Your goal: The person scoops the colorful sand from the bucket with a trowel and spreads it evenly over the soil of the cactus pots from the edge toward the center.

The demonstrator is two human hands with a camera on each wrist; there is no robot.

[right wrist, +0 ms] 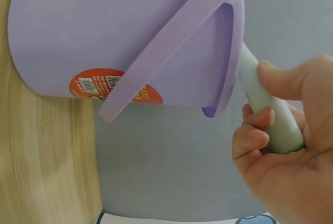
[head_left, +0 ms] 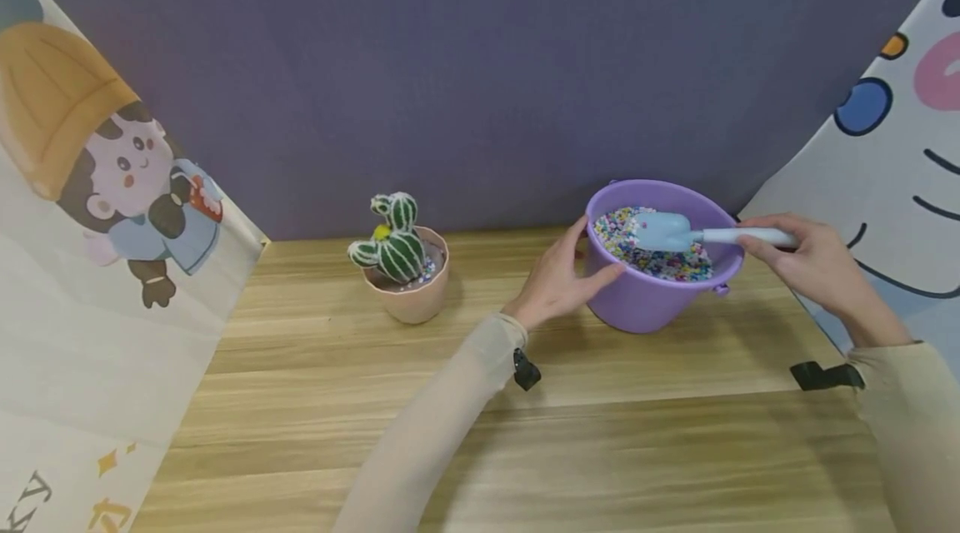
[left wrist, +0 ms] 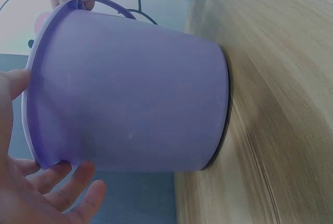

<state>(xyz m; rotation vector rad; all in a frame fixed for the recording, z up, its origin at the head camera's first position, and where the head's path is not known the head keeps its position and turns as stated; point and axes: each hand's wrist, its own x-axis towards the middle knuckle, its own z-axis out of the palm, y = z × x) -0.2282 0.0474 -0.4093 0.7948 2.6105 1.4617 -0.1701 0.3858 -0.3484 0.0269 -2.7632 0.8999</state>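
Observation:
A purple bucket stands on the wooden table, partly filled with small multicoloured beads. My left hand grips its left side at the rim, thumb toward the front and fingers spread along the far side. In the left wrist view, the thumb and index finger meet the bucket rim. My right hand holds the pale handle of a light blue hand trowel. The trowel blade lies level inside the bucket, over the beads, with a few beads on it. In the right wrist view, fingers curl round the handle.
Left of the bucket, a potted cactus stands in a peach-coloured pot with beads around its base. A dark blue-grey panel rises behind the table. Cartoon-printed sheets flank both sides. The bucket's handle hangs down its outer side.

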